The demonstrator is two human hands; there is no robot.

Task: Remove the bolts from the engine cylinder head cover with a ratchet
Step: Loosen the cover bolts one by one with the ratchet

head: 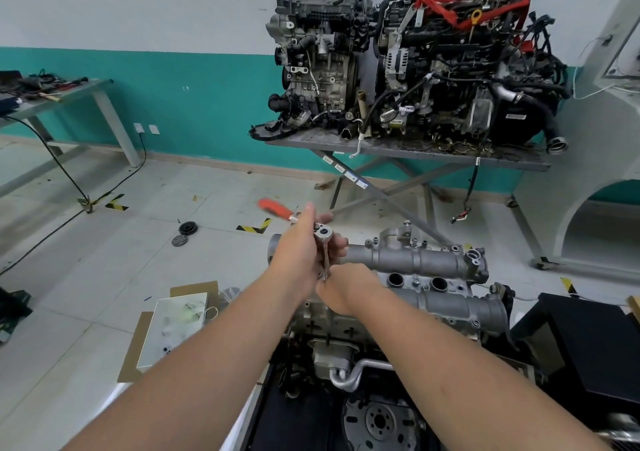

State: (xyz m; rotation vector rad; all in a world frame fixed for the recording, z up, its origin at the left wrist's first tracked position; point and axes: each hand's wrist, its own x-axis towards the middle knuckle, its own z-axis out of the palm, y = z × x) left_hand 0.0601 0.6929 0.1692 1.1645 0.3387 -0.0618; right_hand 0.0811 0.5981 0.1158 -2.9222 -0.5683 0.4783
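The grey aluminium cylinder head cover (426, 267) tops the engine in front of me, with small bolts along its edges. A ratchet (323, 233) with a blurred red handle (275, 209) stands over the cover's left end, its extension bar running down. My left hand (304, 246) grips the ratchet at its head. Lower down, my right hand (346, 288) curls round the foot of the extension bar, hiding the socket and the bolt under it.
A white tray of small parts (176, 326) sits on cardboard on the floor to the left. Two other engines (415, 59) stand on a metal table behind. A black case (588, 339) is at right, a workbench (52, 100) far left.
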